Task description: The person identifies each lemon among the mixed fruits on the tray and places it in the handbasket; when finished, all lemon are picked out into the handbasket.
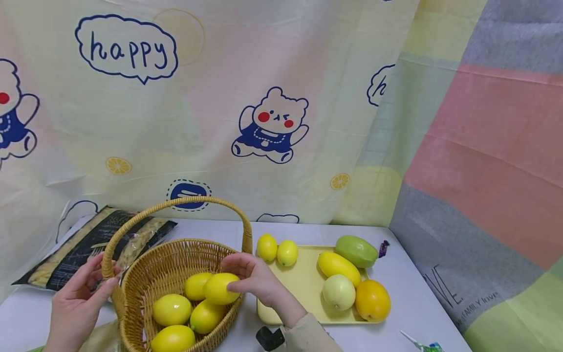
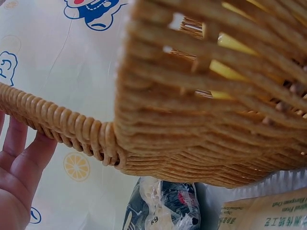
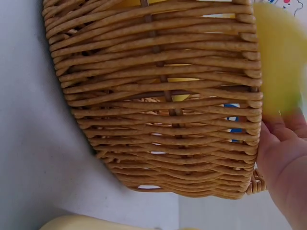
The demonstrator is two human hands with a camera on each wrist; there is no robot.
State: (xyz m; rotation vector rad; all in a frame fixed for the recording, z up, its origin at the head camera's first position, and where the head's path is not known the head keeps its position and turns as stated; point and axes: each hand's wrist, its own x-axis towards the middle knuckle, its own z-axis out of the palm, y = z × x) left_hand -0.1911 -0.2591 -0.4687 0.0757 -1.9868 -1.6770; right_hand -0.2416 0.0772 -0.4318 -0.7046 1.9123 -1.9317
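Note:
A wicker basket point(image 1: 180, 249) with an arched handle point(image 1: 193, 199) stands at the front left, several yellow lemons point(image 1: 171, 310) inside it. My left hand point(image 1: 79, 298) holds the lower left part of the handle; in the left wrist view its fingers point(image 2: 41, 148) touch the handle's wrapped cane. Over the basket's right rim reaches my right hand point(image 1: 259, 283), its thumb and fingers about the end of a lemon point(image 1: 221, 288) just above the other lemons. In the right wrist view this lemon point(image 3: 278, 57) is blurred, above the rim beside the hand.
Right of the basket, a pale yellow tray point(image 1: 299, 293) bears two lemons point(image 1: 288, 253), a green fruit point(image 1: 356, 251), a long yellow fruit point(image 1: 338, 270), a pale round fruit point(image 1: 338, 292) and an orange point(image 1: 373, 301). A black printed bag point(image 1: 75, 249) lies behind left.

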